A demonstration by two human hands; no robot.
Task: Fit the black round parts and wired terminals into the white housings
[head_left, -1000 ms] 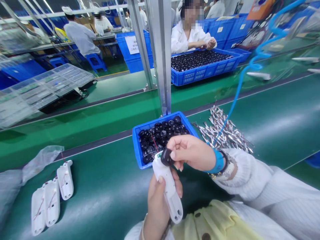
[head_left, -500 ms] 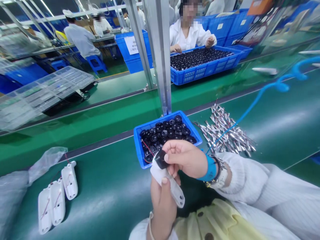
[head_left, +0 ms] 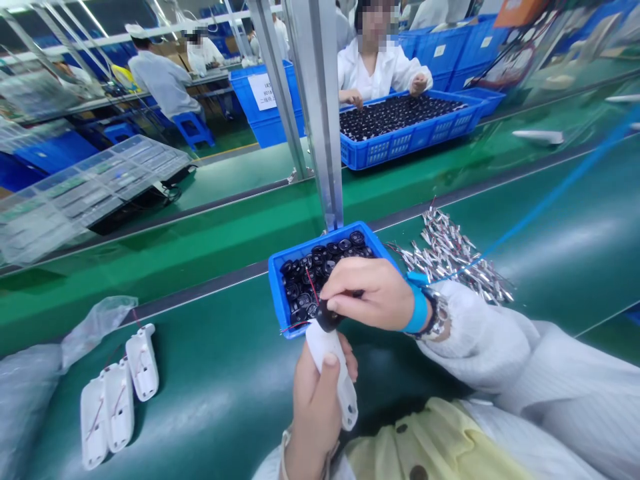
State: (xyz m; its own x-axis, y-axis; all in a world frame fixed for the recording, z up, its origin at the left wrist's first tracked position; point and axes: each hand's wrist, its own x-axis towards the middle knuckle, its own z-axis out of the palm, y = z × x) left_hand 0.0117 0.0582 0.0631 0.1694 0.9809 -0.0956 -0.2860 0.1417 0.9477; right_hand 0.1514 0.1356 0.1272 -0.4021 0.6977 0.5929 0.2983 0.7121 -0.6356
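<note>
White plastic housing (head_left: 327,350) tipped with a black disc (head_left: 327,317)

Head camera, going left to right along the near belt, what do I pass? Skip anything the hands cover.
Clear plastic bag → three white plastic housings → blue plastic crate of black round parts → heap of silver metal strips

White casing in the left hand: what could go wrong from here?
The black round part, pinched by the right hand against the end of the white casing, could slip as the left hand shifts its grip. The thin red wire near it could also snag on the rim of the blue crate.
</note>
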